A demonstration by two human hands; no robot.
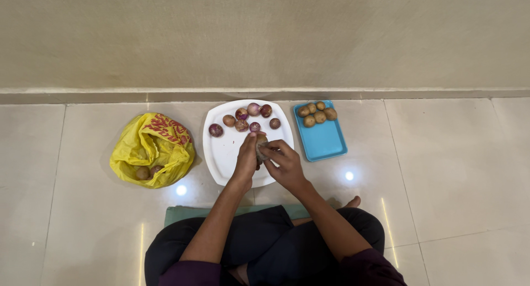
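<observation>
I sit cross-legged on a tiled floor. My left hand (247, 156) and my right hand (283, 162) meet over a white square plate (223, 151). Together they grip one small brown onion (261, 140), with the fingers of both hands pinched on it. Several purple and brown onions (241, 119) lie along the far edge of the plate. To the right of it, a blue rectangular tray (326, 140) carries several brown, skinned-looking onions (317, 114) at its far end.
A crumpled yellow plastic bag (152, 148) lies on the floor left of the plate, with a couple of onions inside its mouth. A green mat (179, 211) is under my legs. A beige wall and skirting run across the far side.
</observation>
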